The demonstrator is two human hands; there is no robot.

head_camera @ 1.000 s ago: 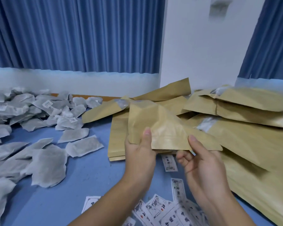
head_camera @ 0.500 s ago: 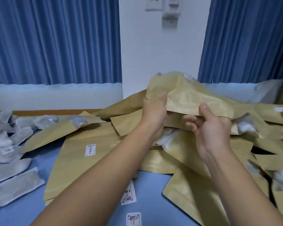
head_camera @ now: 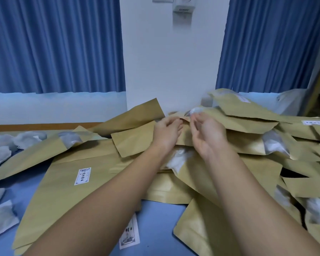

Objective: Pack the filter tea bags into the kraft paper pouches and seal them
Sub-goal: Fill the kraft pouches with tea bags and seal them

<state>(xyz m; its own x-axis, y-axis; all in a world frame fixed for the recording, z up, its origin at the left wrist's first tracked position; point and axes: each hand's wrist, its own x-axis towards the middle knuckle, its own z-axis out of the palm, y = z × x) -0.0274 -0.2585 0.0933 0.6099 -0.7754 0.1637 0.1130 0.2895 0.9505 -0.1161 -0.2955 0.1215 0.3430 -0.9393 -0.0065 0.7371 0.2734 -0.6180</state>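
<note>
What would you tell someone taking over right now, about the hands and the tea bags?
Left hand: open, fingers resting on a pouch atop the brown kraft paper pouch pile.
Right hand: open, loosely curled, holding nothing.
Done: several pouches on the right show white filling in their windows.
Left: loose white filter tea bags lie on the blue table at the left, unpacked. Seals too blurred to judge.

One view only: head camera, wide-angle, facing forward and little down. At 6 o'clock, close below, table (head_camera: 155, 215); at 12 o'clock, wall (head_camera: 170, 61), curtains (head_camera: 54, 43).
</note>
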